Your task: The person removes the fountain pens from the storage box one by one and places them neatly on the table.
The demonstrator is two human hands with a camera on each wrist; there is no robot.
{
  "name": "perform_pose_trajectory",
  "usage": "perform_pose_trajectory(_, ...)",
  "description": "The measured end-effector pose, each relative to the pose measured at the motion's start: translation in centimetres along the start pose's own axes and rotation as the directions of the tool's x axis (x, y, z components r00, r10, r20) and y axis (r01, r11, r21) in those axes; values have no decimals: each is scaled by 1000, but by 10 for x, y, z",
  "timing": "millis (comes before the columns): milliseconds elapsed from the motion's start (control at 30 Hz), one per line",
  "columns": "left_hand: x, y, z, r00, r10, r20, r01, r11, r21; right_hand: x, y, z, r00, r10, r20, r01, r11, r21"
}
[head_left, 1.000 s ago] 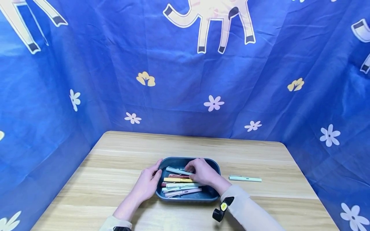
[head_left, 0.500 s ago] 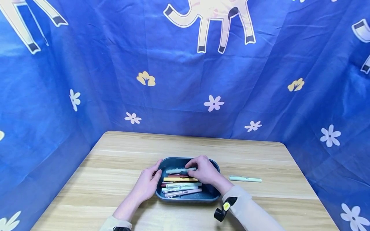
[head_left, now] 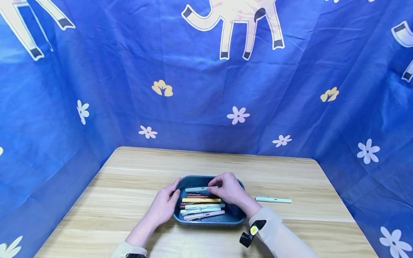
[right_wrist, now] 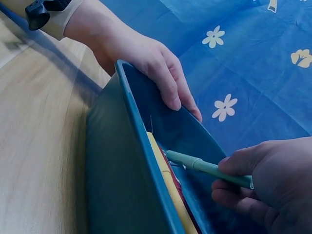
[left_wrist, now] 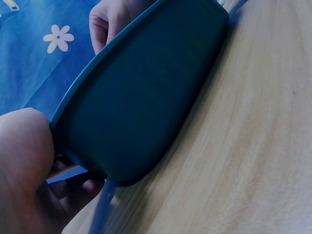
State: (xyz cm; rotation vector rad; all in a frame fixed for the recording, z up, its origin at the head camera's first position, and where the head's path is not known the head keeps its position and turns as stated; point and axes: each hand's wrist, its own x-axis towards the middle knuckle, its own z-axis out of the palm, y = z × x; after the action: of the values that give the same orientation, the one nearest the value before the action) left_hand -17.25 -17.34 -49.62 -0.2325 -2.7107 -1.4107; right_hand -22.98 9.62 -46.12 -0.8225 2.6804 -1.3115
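My left hand (head_left: 164,206) grips the left end of a dark teal plastic bin (head_left: 211,224), thumb over the rim and fingers against the outer wall. Inside the bin, my right hand (head_left: 229,190) pinches a pale blue-green pen (head_left: 195,189) near its right end, between thumb and fingers. In the right wrist view that pen (right_wrist: 195,164) slants above a red pen and a yellow pen (right_wrist: 170,183). Several more pens lie side by side toward the front, among them a mint one (head_left: 204,206) and a pale mauve one (head_left: 204,215).
Another mint pen (head_left: 273,199) lies alone on the wooden table (head_left: 142,168), right of the bin. Blue patterned cloth (head_left: 200,118) hangs behind the table and along both sides. A dark camera mount (head_left: 248,236) sits on the right wrist.
The pinched pen has swung from a slant to nearly level along the bin's back. My right hand has shifted slightly right and away, while the left hand stays on the bin.
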Motion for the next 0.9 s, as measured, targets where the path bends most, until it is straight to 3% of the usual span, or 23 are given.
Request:
perform_pose_trajectory(267,0,0,0,1000,14,-4,-14,1000,2,0,-1,-1,999,-36,-13,36,999,3)
perform_pose_trajectory(633,0,1,0,1000,27,-15,-27,1000,4,-3,-4,-4,996,27,-82,-24,999,34)
perform_pose_trajectory(900,1,2,0,1000,0,3,0,1000,-2,-3,-6,-7,992,26,-125,-10,992,126)
